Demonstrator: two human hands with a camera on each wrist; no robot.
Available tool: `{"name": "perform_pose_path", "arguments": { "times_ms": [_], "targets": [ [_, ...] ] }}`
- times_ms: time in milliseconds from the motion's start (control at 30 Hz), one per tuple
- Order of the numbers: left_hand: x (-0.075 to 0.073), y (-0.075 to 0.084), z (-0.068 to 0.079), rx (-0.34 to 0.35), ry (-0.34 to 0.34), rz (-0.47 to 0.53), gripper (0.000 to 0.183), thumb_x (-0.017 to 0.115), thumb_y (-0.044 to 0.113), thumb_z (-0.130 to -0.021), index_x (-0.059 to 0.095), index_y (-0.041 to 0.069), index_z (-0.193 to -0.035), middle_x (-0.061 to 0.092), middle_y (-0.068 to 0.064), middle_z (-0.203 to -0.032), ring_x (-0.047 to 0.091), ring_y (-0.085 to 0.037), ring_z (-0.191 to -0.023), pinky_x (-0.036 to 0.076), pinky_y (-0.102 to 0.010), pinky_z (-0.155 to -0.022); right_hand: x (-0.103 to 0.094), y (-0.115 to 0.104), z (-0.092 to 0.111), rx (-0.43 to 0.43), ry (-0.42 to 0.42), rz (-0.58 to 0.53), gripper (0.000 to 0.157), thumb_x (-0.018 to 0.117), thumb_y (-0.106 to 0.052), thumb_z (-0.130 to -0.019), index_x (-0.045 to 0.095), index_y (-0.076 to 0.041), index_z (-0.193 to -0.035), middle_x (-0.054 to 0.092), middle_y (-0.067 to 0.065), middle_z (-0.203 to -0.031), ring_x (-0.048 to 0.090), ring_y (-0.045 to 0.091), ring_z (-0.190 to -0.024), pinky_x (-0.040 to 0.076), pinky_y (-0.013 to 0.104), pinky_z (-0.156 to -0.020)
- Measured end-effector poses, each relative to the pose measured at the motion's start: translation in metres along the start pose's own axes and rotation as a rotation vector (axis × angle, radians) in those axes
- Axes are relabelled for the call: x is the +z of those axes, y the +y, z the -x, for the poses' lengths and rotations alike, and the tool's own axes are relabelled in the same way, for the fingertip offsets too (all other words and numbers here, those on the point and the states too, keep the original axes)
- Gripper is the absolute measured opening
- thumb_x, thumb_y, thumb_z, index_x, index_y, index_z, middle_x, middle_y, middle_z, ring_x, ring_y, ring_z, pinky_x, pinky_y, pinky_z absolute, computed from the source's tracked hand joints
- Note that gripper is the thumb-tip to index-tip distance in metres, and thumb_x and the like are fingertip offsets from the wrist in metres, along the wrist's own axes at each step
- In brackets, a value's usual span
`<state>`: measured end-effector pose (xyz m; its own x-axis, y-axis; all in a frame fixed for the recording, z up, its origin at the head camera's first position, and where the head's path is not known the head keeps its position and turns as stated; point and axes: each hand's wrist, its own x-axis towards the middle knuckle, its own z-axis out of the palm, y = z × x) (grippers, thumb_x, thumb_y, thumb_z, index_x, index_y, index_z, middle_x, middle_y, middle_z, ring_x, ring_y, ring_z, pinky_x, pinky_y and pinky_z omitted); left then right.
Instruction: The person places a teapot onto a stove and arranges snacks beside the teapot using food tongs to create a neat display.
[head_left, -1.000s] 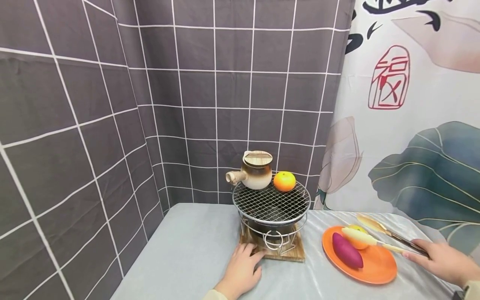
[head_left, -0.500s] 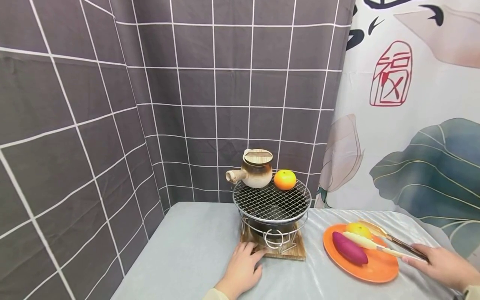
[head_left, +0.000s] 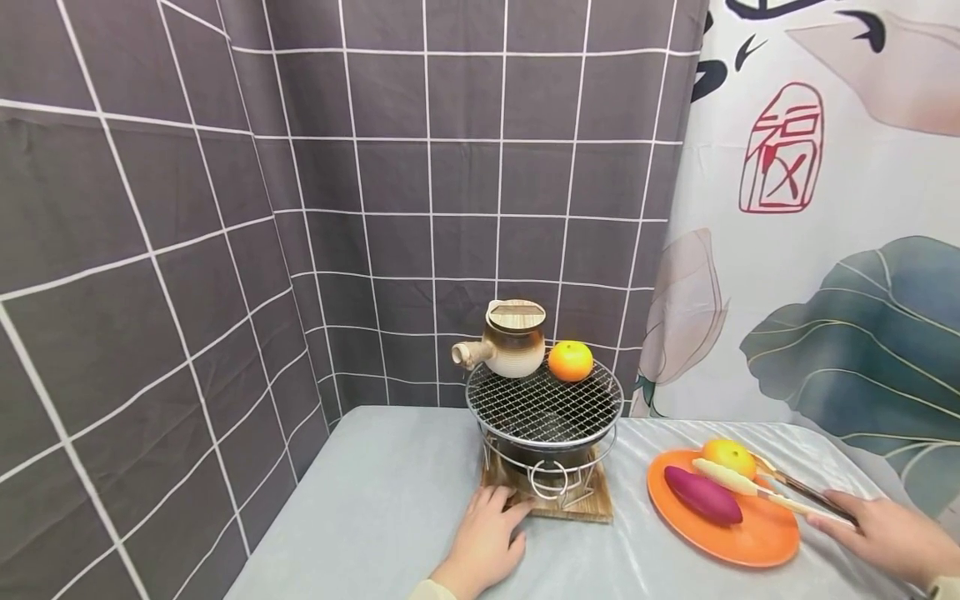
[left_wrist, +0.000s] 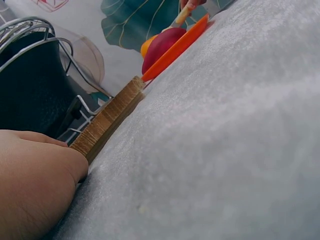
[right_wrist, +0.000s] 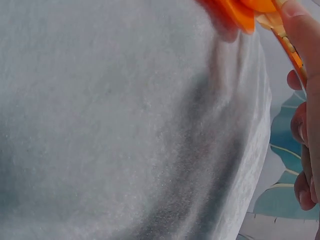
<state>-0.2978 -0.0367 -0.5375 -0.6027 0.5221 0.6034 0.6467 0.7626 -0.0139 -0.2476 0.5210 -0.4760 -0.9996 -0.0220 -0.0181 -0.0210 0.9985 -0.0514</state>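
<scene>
My right hand [head_left: 888, 533] holds a pair of tongs [head_left: 813, 493] with pale tips over the orange plate [head_left: 757, 542]. One tip lies in front of a mandarin [head_left: 729, 458], and the other is partly hidden at its right side. A purple sweet potato [head_left: 703, 495] lies on the plate, left of the near tip. My left hand [head_left: 483, 537] rests its fingers on the front left corner of a wooden board [head_left: 592, 502]. In the left wrist view, the hand [left_wrist: 37, 180] touches the end of the board [left_wrist: 112, 117].
On the board stands a small stove with a wire frame and a round mesh grill [head_left: 543, 408]. A clay pot [head_left: 517, 342] with a side handle and wooden lid sits on the grill, beside another mandarin [head_left: 571, 361]. Patterned curtains [head_left: 465, 183] hang behind the grey-clothed table [head_left: 360, 500].
The tongs' tips have come down and swung right around the mandarin on the plate. That mandarin and the sweet potato have shifted right. My left hand keeps its place on the board.
</scene>
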Motion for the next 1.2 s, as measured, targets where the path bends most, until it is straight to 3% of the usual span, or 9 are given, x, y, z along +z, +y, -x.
{"name": "perform_pose_path", "arguments": {
  "times_ms": [333, 467, 633, 900, 1033, 1200],
  "targets": [
    [-0.002, 0.001, -0.001, -0.009, -0.006, 0.015, 0.04, 0.07, 0.025, -0.083, 0.073, 0.026, -0.123, 0.062, -0.003, -0.121, 0.057, -0.024, -0.113, 0.045, -0.049, -0.104, -0.005, 0.001, -0.002, -0.011, 0.052, 0.018, 0.077, 0.059, -0.059, -0.094, 0.061, 0.014, -0.119, 0.067, 0.028, -0.093, 0.061, 0.028, -0.072, 0.055, 0.061, -0.067],
    [-0.002, 0.001, -0.002, -0.007, -0.007, 0.009, 0.04, 0.07, 0.025, -0.083, 0.073, 0.026, -0.123, 0.062, -0.003, -0.122, 0.057, -0.024, -0.113, 0.044, -0.049, -0.105, -0.015, -0.003, -0.003, -0.031, 0.109, 0.043, 0.073, 0.06, -0.058, -0.094, 0.063, 0.011, -0.119, 0.068, 0.026, -0.092, 0.062, 0.027, -0.072, 0.055, 0.059, -0.064],
    [-0.001, 0.001, 0.0, 0.008, 0.013, 0.002, 0.04, 0.071, 0.025, -0.082, 0.074, 0.025, -0.121, 0.063, -0.003, -0.12, 0.058, -0.024, -0.111, 0.045, -0.048, -0.104, -0.031, -0.011, -0.005, -0.05, 0.089, 0.075, 0.074, 0.058, -0.059, -0.095, 0.063, 0.01, -0.121, 0.068, 0.018, -0.088, 0.06, 0.025, -0.07, 0.055, 0.053, -0.059],
    [-0.002, 0.0, 0.0, -0.004, -0.008, 0.013, 0.041, 0.071, 0.025, -0.082, 0.073, 0.026, -0.123, 0.062, -0.004, -0.122, 0.057, -0.024, -0.113, 0.043, -0.048, -0.106, -0.059, -0.024, -0.011, -0.11, 0.207, 0.122, 0.07, 0.064, -0.058, -0.092, 0.067, 0.006, -0.118, 0.07, 0.019, -0.092, 0.067, 0.029, -0.076, 0.055, 0.057, -0.063],
    [-0.003, 0.0, 0.0, -0.006, -0.001, 0.012, 0.041, 0.072, 0.025, -0.081, 0.073, 0.025, -0.122, 0.062, -0.003, -0.121, 0.057, -0.024, -0.112, 0.044, -0.048, -0.106, -0.07, -0.029, -0.014, -0.121, 0.208, 0.142, 0.071, 0.064, -0.059, -0.091, 0.067, 0.006, -0.119, 0.07, 0.012, -0.087, 0.063, 0.021, -0.07, 0.056, 0.053, -0.062],
    [-0.003, 0.002, 0.0, -0.003, 0.0, 0.009, 0.041, 0.072, 0.025, -0.082, 0.073, 0.026, -0.123, 0.062, -0.003, -0.121, 0.057, -0.024, -0.112, 0.044, -0.047, -0.105, -0.082, -0.033, -0.016, -0.131, 0.213, 0.151, 0.074, 0.065, -0.06, -0.089, 0.067, 0.007, -0.12, 0.071, 0.015, -0.088, 0.064, 0.024, -0.071, 0.056, 0.056, -0.065]
  ]
}}
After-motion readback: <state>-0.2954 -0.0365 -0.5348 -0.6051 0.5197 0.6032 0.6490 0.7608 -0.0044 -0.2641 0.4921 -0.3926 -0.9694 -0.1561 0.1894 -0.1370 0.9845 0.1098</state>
